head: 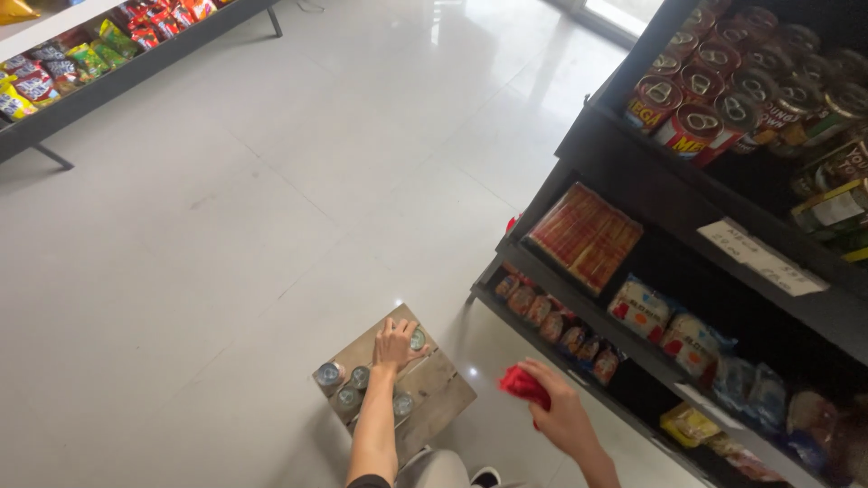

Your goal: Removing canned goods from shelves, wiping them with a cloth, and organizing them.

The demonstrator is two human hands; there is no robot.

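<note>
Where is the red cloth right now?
In the head view, the red cloth is bunched in the right hand, low and right of centre, between the cardboard box of cans and the black shelf's bottom tier.

Floor (226, 181) was pale grey glossy tile with faint darker grout lines and a white glare patch. Shelving unit (633, 181) was black. Top-shelf cans (701, 126) were red with silver lids and white lettering. Flat packs (586, 237) below were red-orange striped. Bagged goods (640, 312) were white with red and yellow print; lower packets (553, 327) brown-red. Shelf label (761, 258) was white. Cardboard box (434, 384) was tan-brown, holding tins (329, 373) with silver-blue tops. Right hand (565, 416) held a red cloth (524, 387). Far rack (108, 81) was dark grey, with snack bags (90, 59) in red, yellow, green.
</note>
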